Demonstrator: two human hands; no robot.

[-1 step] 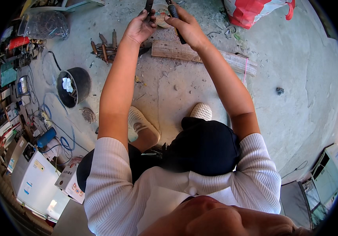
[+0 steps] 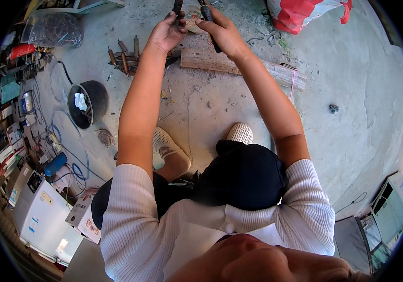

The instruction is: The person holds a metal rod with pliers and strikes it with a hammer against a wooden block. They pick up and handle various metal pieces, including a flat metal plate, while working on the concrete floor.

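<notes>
— Where are your hands at this moment?

— Both of mine reach forward over a concrete floor (image 2: pixel 351 84), forearms bare below white ribbed sleeves (image 2: pixel 128 192). My left hand (image 2: pixel 167 35) is on one side of a pale bowl (image 2: pixel 195 31), my right hand (image 2: pixel 225 36) on the other.

— What does the left one grip?

— A dark strip (image 2: pixel 177 8), pinched between thumb and curled fingers. It points away from me and runs up to the top edge of view, so I cannot tell its full shape.

— And the right?

— My fingers close around a black handle (image 2: pixel 206 14), thumb laid across it. Its lower end shows below my thumb, slanting toward me; its far end is cut off by the top edge, and I cannot tell what tool it is.

— What lies around you?

— A wooden plank (image 2: pixel 211 61) rests on the floor, passing behind my right wrist. Rusty tubes (image 2: pixel 125 61) lie in a loose pile left of my left forearm. Farther left stands a black bucket (image 2: pixel 100 101) holding something white and crumpled (image 2: pixel 80 101). A red-and-white bag (image 2: pixel 295 16) sits ahead on the right. Nearer me are my pale mesh shoes (image 2: pixel 240 133).
</notes>
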